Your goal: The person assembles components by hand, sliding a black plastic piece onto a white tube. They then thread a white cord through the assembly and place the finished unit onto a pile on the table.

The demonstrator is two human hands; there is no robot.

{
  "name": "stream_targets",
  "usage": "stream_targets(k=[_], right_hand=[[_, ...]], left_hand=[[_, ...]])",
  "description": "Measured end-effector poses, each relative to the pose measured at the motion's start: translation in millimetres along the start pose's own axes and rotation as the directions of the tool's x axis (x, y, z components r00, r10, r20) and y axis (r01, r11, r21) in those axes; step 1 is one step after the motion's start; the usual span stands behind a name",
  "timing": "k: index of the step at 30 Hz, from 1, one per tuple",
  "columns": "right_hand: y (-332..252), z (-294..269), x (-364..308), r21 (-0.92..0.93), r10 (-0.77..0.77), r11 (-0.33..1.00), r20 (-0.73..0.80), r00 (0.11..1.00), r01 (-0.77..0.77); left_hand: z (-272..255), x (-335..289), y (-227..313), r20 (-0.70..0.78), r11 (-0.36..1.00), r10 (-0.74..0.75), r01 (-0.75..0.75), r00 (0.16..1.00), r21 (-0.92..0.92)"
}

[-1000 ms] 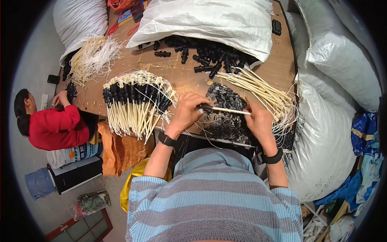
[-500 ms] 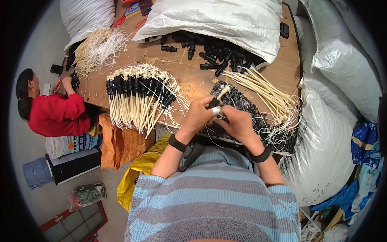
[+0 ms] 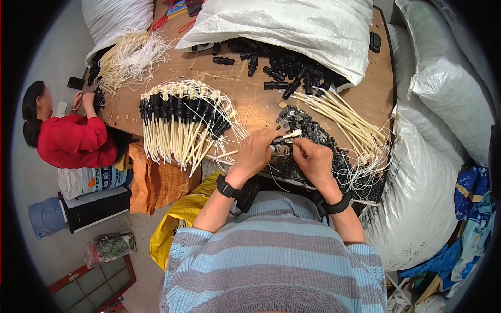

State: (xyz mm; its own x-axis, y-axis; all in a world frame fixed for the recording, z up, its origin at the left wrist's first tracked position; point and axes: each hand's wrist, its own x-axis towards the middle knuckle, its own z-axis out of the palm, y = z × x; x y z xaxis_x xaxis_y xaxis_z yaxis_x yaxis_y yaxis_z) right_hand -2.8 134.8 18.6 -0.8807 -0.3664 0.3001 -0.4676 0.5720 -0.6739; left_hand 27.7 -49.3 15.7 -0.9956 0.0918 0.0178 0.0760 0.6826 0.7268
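Note:
My left hand (image 3: pixel 254 151) is closed around a black connector (image 3: pixel 278 140) threaded on a cream-coloured cord. The cord's pale knotted end (image 3: pixel 294 134) sticks out to the right, and its other end shows left of the hand. Just right of that end, my right hand (image 3: pixel 315 160) has its thumb and forefinger pinched together; what they hold, perhaps thin white thread, is too small to make out. Under and behind both hands spreads a pile of small black parts (image 3: pixel 313 130). To the left lies a fanned row of cream cords with black connectors (image 3: pixel 177 112).
A bundle of cream cords (image 3: pixel 344 117) lies at the right. Behind it, black connectors (image 3: pixel 297 73) spill from a white woven sack (image 3: pixel 282 31). Full white sacks (image 3: pixel 417 193) stand along the table's right side. A person in red (image 3: pixel 73 135) works at the far left.
The cord in my left hand has tipped from steeply upward to nearly level, pointing right. My right hand has drawn slightly right, away from my left.

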Motion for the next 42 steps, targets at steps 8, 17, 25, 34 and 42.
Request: stream_targets(k=[8,17,25,34,42], right_hand=[[5.9,2.9,-2.1,0.158,-0.034,0.987,0.137,0.990,0.012],[4.5,2.5,-9.7,0.075,-0.053,0.996,0.170,0.984,0.041],[8.8,12.1,-20.0,0.269,0.047,0.960,0.128,0.991,-0.080],[21.3,1.0,-22.2,0.280,0.364,0.885,0.081,0.928,-0.372],[19.3,10.8,-14.9,0.244,0.284,0.930,0.000,0.959,-0.275]], left_hand=[[3.1,1.9,6.2,0.083,0.999,0.047,-0.047,0.995,-0.004],[1.4,3.7,-3.7,-0.096,0.941,0.248,-0.263,0.964,-0.214],[12.7,-2.0,-9.2,-0.175,0.882,0.313,-0.354,0.933,-0.311],[23.2,45.9,-29.6,-0.160,0.992,-0.048,0.029,0.986,-0.122],[32.7,19.1,32.2,-0.170,0.926,0.147,-0.196,0.974,-0.322]])
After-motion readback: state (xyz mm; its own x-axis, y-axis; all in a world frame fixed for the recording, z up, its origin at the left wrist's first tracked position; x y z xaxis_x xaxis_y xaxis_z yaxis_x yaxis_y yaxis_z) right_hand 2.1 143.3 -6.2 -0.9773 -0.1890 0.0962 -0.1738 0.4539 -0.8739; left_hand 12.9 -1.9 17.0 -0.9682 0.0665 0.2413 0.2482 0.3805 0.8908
